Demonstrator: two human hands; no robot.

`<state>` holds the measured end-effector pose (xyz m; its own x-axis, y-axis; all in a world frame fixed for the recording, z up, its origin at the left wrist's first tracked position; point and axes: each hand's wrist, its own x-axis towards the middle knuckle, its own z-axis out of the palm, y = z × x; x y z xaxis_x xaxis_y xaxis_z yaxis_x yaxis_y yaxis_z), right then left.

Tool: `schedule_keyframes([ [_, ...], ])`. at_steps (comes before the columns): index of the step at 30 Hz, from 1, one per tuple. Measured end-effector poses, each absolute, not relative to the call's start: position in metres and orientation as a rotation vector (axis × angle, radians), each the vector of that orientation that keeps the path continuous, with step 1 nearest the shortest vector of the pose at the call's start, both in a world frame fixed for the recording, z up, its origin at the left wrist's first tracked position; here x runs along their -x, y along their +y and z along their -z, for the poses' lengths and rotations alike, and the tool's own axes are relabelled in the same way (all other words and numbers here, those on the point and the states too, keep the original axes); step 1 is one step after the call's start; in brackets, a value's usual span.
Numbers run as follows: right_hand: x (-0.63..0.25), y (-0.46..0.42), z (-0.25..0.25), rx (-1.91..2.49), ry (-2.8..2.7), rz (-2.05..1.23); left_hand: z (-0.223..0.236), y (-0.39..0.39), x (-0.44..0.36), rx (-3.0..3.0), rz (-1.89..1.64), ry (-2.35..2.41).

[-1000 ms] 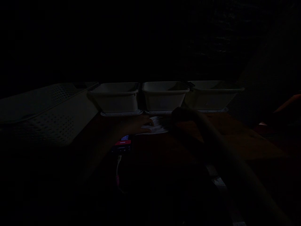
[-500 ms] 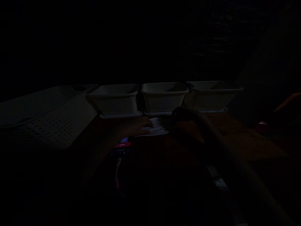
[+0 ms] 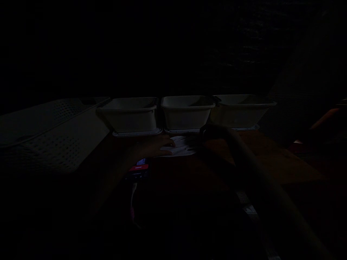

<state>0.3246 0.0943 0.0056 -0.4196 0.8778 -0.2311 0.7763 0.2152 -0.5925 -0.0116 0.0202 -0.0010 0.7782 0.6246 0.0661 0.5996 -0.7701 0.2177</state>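
The view is very dark. A thin white piece (image 3: 182,146), probably cloth, lies on a brown wooden table with creases across it. Over its left end rests my left hand (image 3: 157,144), palm down, fingers stretched out and thumb apart. My right hand (image 3: 213,131) bends down at the right end of the white piece. Deep shadow hides its fingertips, so whether they pinch the edge is unclear. Close to my left wrist lies a lit phone (image 3: 138,169) with a red band on its screen and a pale cable (image 3: 132,196) plugged in.
Three pale tubs, left (image 3: 132,119), middle (image 3: 187,117) and right (image 3: 238,113), stand in a row behind my hands. On the left is a large perforated basket (image 3: 89,135). Another person's arm (image 3: 324,119) shows faintly at the right edge.
The whole view has shifted slightly, so the tubs and phone sit a little further left. Both hands stay at the white piece; its right part looks more creased.
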Motion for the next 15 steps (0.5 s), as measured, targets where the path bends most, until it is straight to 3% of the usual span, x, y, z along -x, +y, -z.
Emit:
schedule_keyframes([
  [5, -0.320, 0.090, -0.010, 1.672, -2.120, -1.186, -0.002, 0.018, 0.010, -2.801, -0.182, 0.969],
  [15, -0.322, 0.098, -0.001, 1.651, -2.195, -1.061, -0.001, 0.018, 0.010, -2.792, -0.201, 0.955],
])
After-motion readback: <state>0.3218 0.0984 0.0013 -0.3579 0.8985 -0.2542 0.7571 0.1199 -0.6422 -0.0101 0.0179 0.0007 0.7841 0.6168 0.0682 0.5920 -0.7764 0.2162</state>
